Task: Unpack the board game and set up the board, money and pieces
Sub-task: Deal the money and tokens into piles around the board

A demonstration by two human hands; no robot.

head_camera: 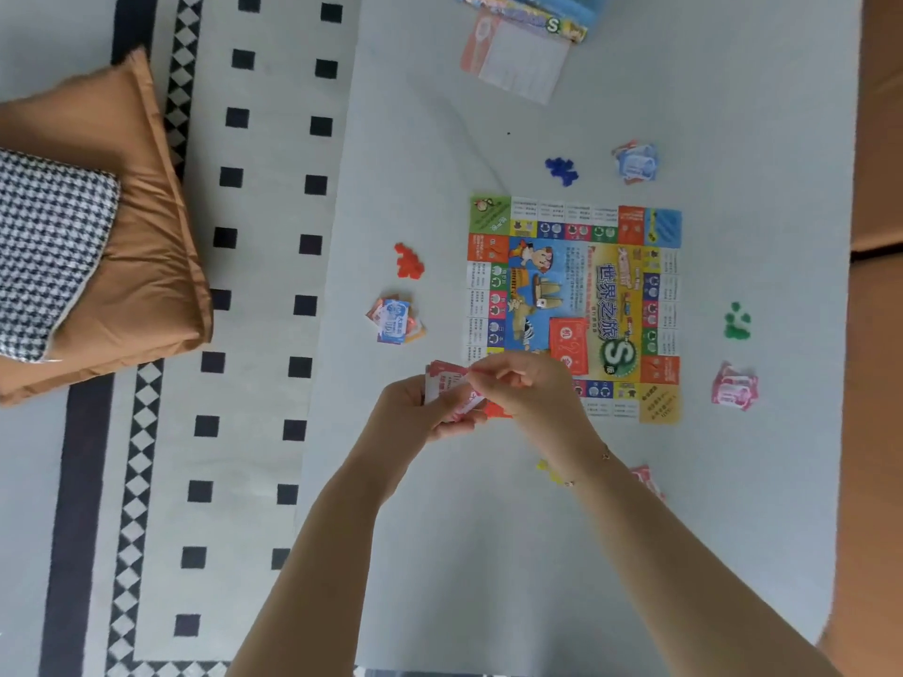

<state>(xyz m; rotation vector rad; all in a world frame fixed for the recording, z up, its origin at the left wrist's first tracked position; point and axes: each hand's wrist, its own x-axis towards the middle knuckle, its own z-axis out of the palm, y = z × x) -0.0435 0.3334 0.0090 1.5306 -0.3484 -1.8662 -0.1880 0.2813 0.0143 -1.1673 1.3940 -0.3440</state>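
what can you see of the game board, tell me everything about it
The game board is a square sheet, thin and paper-like, lying flat and unfolded on the pale mat. Small property squares ring its edge, with orange, green, blue and yellow corners. The centre shows a cartoon figure, large Chinese characters and a green S badge. A red card deck sits on it. The right hand hides its near left corner.

Orange cushion [141, 246] on patterned rug [254, 334], houndstooth cushion [44, 256] atop.
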